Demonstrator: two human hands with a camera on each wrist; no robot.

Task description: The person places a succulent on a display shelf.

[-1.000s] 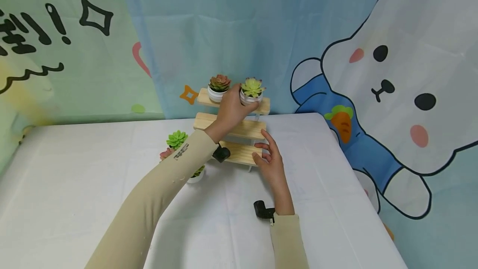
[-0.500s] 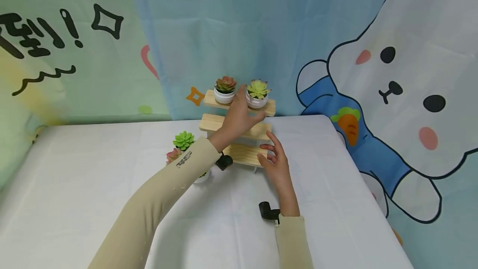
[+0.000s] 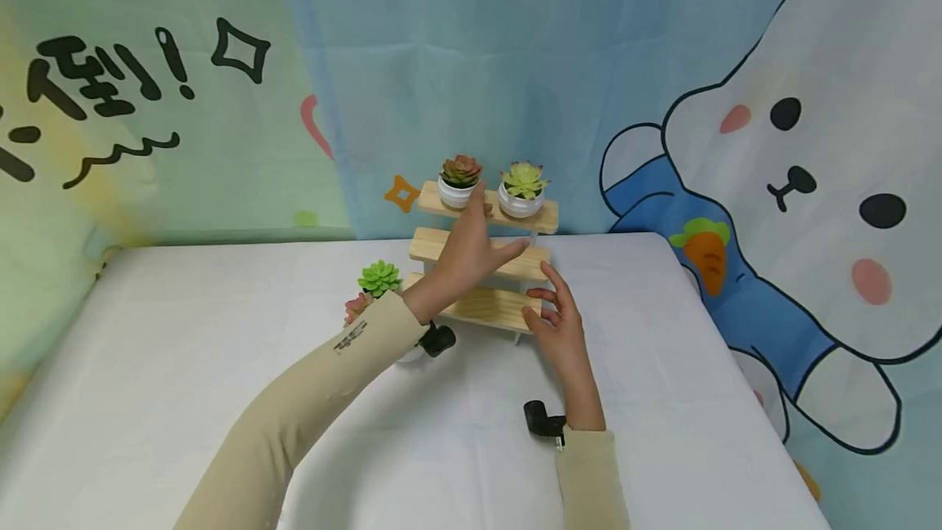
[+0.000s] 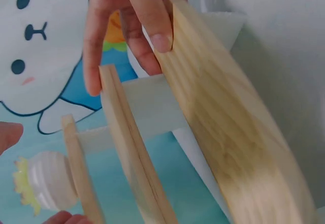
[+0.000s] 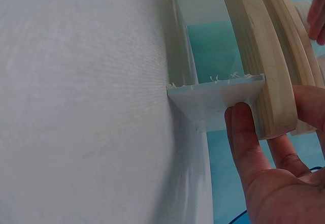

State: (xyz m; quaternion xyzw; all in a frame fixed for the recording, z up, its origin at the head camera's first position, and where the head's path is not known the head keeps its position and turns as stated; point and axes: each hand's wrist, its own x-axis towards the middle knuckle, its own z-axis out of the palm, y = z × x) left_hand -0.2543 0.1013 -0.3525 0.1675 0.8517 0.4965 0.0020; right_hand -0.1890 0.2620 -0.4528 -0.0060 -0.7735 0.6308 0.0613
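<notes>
A three-tier wooden plant stand [image 3: 508,311] with clear supports stands at the back of the table. On its top plank sit a reddish-brown succulent [image 3: 460,172] and a yellow-green succulent [image 3: 524,183], each in a white pot. My left hand [image 3: 471,250] hovers before the upper planks, fingers extended and thumb spread, apart from the yellow-green one's pot [image 4: 49,180]. With thumb on the lowest plank and fingers around its end and the support beneath, my right hand [image 3: 561,327] grips the stand's right side.
Left of the stand, partly behind my left forearm, are a bright green succulent [image 3: 380,277], a pinkish succulent [image 3: 356,307] and a white pot [image 3: 410,355]. A printed cloth backdrop [image 3: 471,80] hangs behind the white-covered table [image 3: 191,366].
My left hand has let go of the yellow-green succulent's pot, spread its thumb and drawn down toward the middle plank. My right hand keeps its hold. The head view has shifted slightly.
</notes>
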